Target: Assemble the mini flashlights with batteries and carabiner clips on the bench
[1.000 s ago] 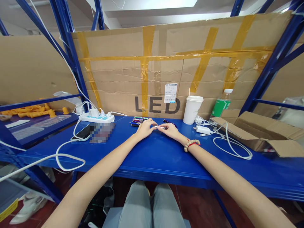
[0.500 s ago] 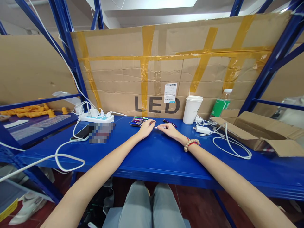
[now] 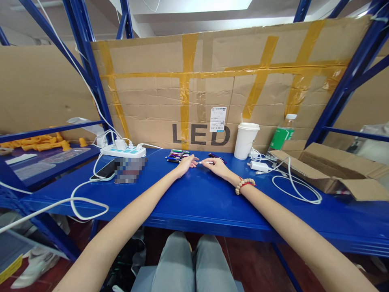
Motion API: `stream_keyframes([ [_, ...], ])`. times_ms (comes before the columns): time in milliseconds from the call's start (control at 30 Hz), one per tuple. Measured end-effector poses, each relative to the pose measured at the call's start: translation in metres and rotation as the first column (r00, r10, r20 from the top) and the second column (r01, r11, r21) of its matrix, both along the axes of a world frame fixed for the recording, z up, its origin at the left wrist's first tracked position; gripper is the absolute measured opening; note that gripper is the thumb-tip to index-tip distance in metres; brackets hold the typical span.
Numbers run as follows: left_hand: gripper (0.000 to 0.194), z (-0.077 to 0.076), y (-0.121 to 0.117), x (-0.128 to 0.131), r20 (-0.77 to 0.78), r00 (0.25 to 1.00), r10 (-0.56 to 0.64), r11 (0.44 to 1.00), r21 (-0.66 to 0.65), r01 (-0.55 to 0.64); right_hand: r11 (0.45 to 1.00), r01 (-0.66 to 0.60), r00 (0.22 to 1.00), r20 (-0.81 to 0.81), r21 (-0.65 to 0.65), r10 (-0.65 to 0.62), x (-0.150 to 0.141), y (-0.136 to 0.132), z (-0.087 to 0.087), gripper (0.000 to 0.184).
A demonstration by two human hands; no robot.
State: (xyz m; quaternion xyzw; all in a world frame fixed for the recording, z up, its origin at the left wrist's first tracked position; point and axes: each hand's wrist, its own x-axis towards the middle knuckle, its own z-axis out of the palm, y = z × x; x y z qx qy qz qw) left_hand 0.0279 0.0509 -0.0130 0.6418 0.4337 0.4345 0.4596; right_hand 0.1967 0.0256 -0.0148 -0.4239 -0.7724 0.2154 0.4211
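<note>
Near the middle of the blue table, my right hand [image 3: 219, 167] pinches a slim white pen [image 3: 209, 162] that lies sideways, its tip towards the left. My left hand [image 3: 186, 165] is at that tip, its fingers curled together; whatever small piece they hold is too tiny to make out. Just behind my left hand lies a bunch of several pens [image 3: 175, 155] in mixed colours, partly covered by the hand. Behind my right hand are dark pens [image 3: 216, 157] lying aslant.
A white cup [image 3: 245, 141] with a straw, a green-labelled bottle [image 3: 282, 134], a white charger with cable [image 3: 259, 166] and an open cardboard box [image 3: 331, 166] stand right. Left are a power strip [image 3: 124, 151] and a phone [image 3: 105, 169]. A cardboard wall [image 3: 146, 97] closes the back.
My left hand has shifted slightly and turned, its fingers now lower and more curled by the pen's tip. My right hand stays in place with the pen.
</note>
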Motion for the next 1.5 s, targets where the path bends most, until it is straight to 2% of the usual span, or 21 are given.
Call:
stream_keyframes([
  [233,0.042,-0.0014,0.0021,0.0000,0.018,1.000,-0.011,1.000,-0.018,0.012,1.000,-0.013,1.000,0.003,-0.005,0.013,0.0015,0.0013,-0.0009,0.032],
  [633,0.042,-0.0002,0.0005,0.0008,-0.003,1.000,-0.009,1.000,-0.010,0.009,1.000,0.004,0.999,-0.034,-0.002,-0.004,0.0001,0.0008,-0.0013,0.038],
  [1033,0.042,-0.0011,0.0019,0.0004,-0.014,1.000,-0.019,1.000,-0.006,0.019,0.998,-0.028,0.999,-0.025,-0.055,0.027,0.0001,-0.0020,0.0010,0.042],
  [1500,0.043,-0.0020,0.0033,-0.0006,-0.025,0.999,-0.025,1.000,-0.008,0.025,1.000,-0.003,1.000,-0.019,-0.023,0.003,0.0011,0.0009,-0.0007,0.036],
])
